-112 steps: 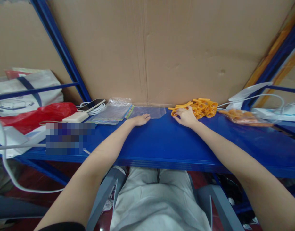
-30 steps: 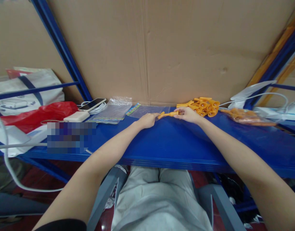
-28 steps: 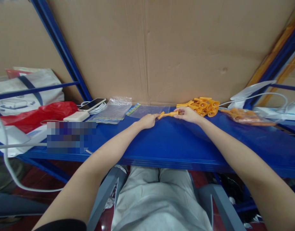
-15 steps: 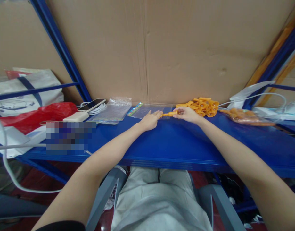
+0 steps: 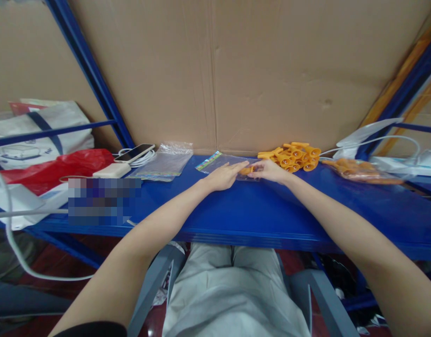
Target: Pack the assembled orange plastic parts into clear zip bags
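Observation:
My left hand point(image 5: 222, 177) lies over the clear plastic bag point(image 5: 222, 160), its fingers stretched out flat towards the right. A coloured printed strip runs along the bag's left end. Between the two hands an orange plastic horn-shaped piece point(image 5: 248, 171) shows at the bag's right end, mostly covered by fingers. My right hand point(image 5: 271, 171) is closed on that piece, its fingertips close to those of my left hand. Just behind my right hand lies a pile of orange horn-shaped pieces point(image 5: 295, 154) with flared round ends.
A stack of clear bags point(image 5: 162, 161) lies left on the blue shelf point(image 5: 243, 210), beside a phone point(image 5: 135, 153) and coiled white cable. At right is a filled bag of orange pieces point(image 5: 359, 171). A red plastic bag point(image 5: 61, 171) sits far left; cardboard point(image 5: 215, 75) stands behind.
The orange piece has gone from plain view between the hands to mostly covered at the bag's right end. The bag has shifted right and towards me; my left hand has slid right over it.

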`<action>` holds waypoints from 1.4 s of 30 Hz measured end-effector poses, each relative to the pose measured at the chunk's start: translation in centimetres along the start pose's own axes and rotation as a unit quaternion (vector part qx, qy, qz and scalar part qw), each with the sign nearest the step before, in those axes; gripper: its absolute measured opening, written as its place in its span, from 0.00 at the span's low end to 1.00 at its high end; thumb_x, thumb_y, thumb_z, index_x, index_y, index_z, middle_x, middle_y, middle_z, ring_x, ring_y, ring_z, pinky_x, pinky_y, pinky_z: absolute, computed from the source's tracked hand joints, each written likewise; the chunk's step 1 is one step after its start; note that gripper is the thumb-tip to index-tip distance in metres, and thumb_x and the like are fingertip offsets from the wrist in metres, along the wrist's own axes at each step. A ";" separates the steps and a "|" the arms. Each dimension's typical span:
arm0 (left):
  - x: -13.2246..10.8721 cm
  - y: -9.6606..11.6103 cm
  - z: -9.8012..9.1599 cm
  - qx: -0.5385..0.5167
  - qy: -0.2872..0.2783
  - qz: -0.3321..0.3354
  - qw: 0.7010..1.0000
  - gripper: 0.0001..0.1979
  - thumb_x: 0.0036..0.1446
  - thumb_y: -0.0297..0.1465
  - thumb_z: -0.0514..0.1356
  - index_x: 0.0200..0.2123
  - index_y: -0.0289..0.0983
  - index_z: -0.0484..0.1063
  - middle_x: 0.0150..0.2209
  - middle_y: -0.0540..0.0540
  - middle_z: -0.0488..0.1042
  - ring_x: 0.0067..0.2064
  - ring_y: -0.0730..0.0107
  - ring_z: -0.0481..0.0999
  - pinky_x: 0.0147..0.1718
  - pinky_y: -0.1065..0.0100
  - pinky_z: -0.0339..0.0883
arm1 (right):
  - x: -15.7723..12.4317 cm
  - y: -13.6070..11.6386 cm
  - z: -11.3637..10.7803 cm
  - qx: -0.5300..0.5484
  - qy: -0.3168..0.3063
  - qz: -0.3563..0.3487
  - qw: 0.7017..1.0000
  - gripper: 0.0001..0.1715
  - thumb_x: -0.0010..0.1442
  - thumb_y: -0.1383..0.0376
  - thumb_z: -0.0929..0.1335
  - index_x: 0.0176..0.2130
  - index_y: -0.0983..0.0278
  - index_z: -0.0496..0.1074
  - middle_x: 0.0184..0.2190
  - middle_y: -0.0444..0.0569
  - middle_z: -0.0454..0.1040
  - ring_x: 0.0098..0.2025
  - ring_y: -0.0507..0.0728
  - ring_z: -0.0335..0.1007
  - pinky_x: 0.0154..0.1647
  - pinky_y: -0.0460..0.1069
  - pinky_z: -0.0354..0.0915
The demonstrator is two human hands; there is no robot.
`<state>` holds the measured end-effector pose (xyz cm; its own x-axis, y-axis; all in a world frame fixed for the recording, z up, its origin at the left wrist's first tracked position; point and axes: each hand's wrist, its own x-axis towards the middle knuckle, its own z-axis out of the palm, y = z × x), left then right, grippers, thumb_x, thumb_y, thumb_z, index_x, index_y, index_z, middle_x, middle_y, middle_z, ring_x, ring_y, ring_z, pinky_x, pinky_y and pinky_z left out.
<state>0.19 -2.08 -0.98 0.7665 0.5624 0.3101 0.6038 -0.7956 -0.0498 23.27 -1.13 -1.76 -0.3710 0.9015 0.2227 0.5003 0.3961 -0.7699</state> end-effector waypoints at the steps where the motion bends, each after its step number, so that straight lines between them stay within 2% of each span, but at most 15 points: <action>1: -0.1 -0.3 -0.4 0.001 0.009 -0.027 1.000 0.32 0.63 0.22 0.46 0.70 0.38 0.51 0.70 0.41 0.58 0.69 0.64 0.61 0.66 0.55 0.55 | 0.0 0.0 0.0 -0.010 -0.008 0.011 1.000 0.21 0.50 0.56 0.75 0.41 0.66 0.80 0.32 0.49 0.80 0.32 0.56 0.75 0.38 0.52 0.73; 4: -0.7 -1.8 -1.6 0.020 0.035 -0.169 0.985 0.29 0.63 0.22 0.50 0.67 0.35 0.58 0.66 0.39 0.64 0.66 0.62 0.66 0.64 0.62 0.59 | -0.2 -0.3 0.1 -0.018 -0.015 0.042 0.999 0.24 0.50 0.56 0.76 0.44 0.67 0.80 0.31 0.50 0.80 0.31 0.56 0.75 0.36 0.51 0.73; 7: -1.8 -4.4 -2.5 0.028 0.026 -0.347 0.937 0.27 0.61 0.23 0.53 0.63 0.36 0.66 0.56 0.38 0.76 0.57 0.56 0.76 0.56 0.62 0.67 | -0.3 -0.6 0.2 -0.009 -0.009 0.063 0.998 0.28 0.50 0.60 0.77 0.50 0.68 0.78 0.33 0.51 0.81 0.32 0.56 0.76 0.38 0.51 0.73; 10: -3.0 -7.2 -2.9 0.008 0.048 -0.440 0.897 0.22 0.57 0.23 0.56 0.55 0.35 0.75 0.52 0.37 0.79 0.56 0.54 0.77 0.53 0.64 0.69 | -0.5 -1.0 0.5 -0.004 0.006 0.068 0.998 0.26 0.50 0.61 0.77 0.48 0.68 0.79 0.35 0.51 0.82 0.33 0.56 0.76 0.39 0.51 0.74; 13: -3.7 -9.1 -2.9 -0.050 0.056 -0.494 0.866 0.19 0.56 0.22 0.58 0.51 0.31 0.77 0.46 0.38 0.81 0.50 0.56 0.79 0.46 0.69 0.71 | -0.6 -1.3 0.7 0.006 0.011 0.060 0.998 0.21 0.49 0.61 0.77 0.43 0.66 0.81 0.36 0.51 0.82 0.35 0.56 0.77 0.41 0.52 0.74; 16: -3.9 -9.6 -2.8 -0.134 0.055 -0.501 0.853 0.17 0.55 0.25 0.60 0.48 0.32 0.79 0.37 0.43 0.82 0.40 0.62 0.81 0.35 0.73 0.71 | -0.6 -1.4 0.8 0.017 0.011 0.060 0.998 0.19 0.49 0.61 0.76 0.41 0.66 0.81 0.36 0.50 0.81 0.35 0.56 0.76 0.42 0.52 0.73; 20: -3.6 -8.9 -2.7 -0.270 0.050 -0.453 0.848 0.19 0.51 0.23 0.63 0.48 0.34 0.78 0.27 0.48 0.78 0.32 0.69 0.79 0.28 0.75 0.68 | -0.6 -1.4 0.9 0.007 0.014 0.046 0.999 0.21 0.49 0.58 0.76 0.42 0.66 0.80 0.34 0.49 0.81 0.34 0.56 0.75 0.40 0.51 0.73; 24: -3.0 -7.8 -2.4 -0.398 0.065 -0.421 0.812 0.22 0.51 0.18 0.62 0.50 0.31 0.74 0.25 0.48 0.77 0.30 0.70 0.80 0.30 0.74 0.72 | -0.7 -1.6 0.8 -0.012 0.013 0.021 1.000 0.21 0.48 0.55 0.76 0.38 0.66 0.80 0.33 0.49 0.80 0.34 0.57 0.75 0.39 0.51 0.72; 30: -2.0 -6.3 -1.8 -0.523 0.103 -0.392 0.749 0.15 0.55 0.17 0.63 0.47 0.31 0.76 0.27 0.46 0.79 0.30 0.69 0.82 0.40 0.67 0.78 | -0.7 -2.1 0.4 -0.038 0.034 -0.032 0.998 0.16 0.50 0.58 0.74 0.36 0.67 0.80 0.36 0.52 0.81 0.38 0.59 0.75 0.42 0.52 0.72; 36: -1.5 -5.4 -1.6 -0.561 0.091 -0.384 0.728 0.14 0.57 0.16 0.62 0.46 0.30 0.76 0.28 0.45 0.80 0.33 0.68 0.83 0.45 0.64 0.78 | -0.8 -2.0 0.5 -0.018 0.030 -0.043 0.998 0.15 0.52 0.56 0.74 0.34 0.65 0.79 0.35 0.52 0.80 0.38 0.59 0.75 0.42 0.53 0.71; 42: -1.5 -5.6 -1.6 -0.574 0.088 -0.392 0.713 0.18 0.57 0.17 0.62 0.51 0.30 0.74 0.30 0.44 0.81 0.33 0.69 0.83 0.44 0.65 0.78 | -0.9 -2.0 0.6 -0.020 0.028 -0.048 0.998 0.14 0.52 0.58 0.74 0.36 0.65 0.79 0.36 0.52 0.80 0.39 0.59 0.75 0.43 0.54 0.72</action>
<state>-4.69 1.16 0.34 0.1914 0.9794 -0.0646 0.1761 0.0304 0.9839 22.19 -2.84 -0.80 -0.3745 0.8670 0.3287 0.4961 0.4868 -0.7190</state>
